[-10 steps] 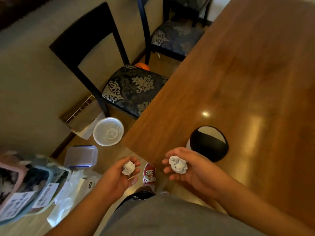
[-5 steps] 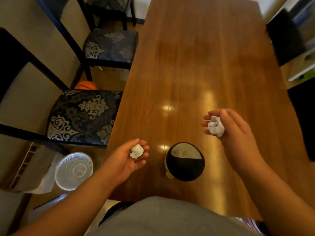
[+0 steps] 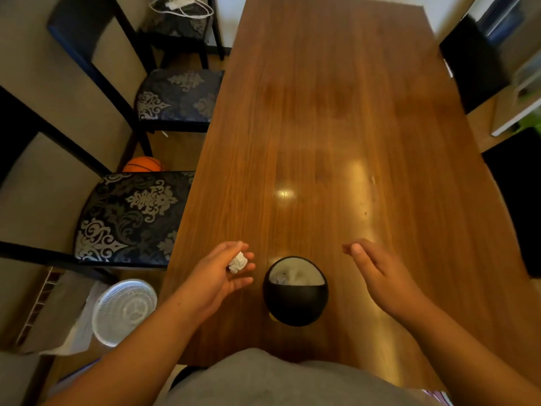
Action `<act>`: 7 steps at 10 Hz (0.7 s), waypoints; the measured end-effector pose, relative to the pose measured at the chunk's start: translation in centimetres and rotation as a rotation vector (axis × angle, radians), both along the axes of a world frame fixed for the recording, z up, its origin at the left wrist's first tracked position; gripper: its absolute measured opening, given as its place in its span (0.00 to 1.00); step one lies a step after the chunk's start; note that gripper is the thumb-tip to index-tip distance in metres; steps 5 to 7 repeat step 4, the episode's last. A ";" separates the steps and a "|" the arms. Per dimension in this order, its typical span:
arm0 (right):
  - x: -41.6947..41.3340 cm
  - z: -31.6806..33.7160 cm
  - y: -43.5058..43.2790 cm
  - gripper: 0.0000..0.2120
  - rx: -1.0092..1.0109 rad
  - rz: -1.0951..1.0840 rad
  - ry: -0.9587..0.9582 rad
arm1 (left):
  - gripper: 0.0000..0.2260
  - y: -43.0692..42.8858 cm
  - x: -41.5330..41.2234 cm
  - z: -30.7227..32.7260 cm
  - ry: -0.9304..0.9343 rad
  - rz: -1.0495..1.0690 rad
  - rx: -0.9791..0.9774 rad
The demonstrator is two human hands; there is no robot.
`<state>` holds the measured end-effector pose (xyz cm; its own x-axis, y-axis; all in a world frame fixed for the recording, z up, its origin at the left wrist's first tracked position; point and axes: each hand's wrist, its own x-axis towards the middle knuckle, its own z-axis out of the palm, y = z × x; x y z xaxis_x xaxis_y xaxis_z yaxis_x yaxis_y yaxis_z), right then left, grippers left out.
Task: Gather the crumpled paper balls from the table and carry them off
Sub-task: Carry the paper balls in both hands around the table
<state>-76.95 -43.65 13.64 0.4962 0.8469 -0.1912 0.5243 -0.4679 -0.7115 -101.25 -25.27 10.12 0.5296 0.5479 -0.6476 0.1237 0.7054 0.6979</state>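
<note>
In the head view, a long bench (image 3: 336, 118) of glossy reddish-brown wood is stretching away from the person, its grain running lengthwise and bright ceiling light glaring off the polish near the middle. A small round black bin (image 3: 295, 300) is standing on the bench near the close edge, its half-open top showing pale crumpled paper (image 3: 282, 277) lying inside. The left hand (image 3: 218, 276) is hovering just left of the bin, above the bench's left edge, its fingers curling around a white paper ball (image 3: 238, 262) that is sitting against the fingertips and thumb. The right hand (image 3: 380, 275) is hanging over the bench to the right of the bin, its fingers extended and loosely spread, holding nothing. Along the left side, two dark-framed chairs are sitting tucked toward the bench: the near chair (image 3: 128, 218) and the far chair (image 3: 178, 96), both with black-and-silver patterned seats. An orange basketball (image 3: 142, 164) is lying on the floor between them, and a white fan (image 3: 124, 312) is lying face-up on the floor below the near chair. A grey shirt (image 3: 263, 382) is filling the bottom of the frame.
</note>
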 end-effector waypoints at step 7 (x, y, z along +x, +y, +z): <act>0.9 -4.4 -7.5 0.18 -0.162 -0.050 0.137 | 0.17 -1.5 6.8 4.7 0.200 -0.796 0.807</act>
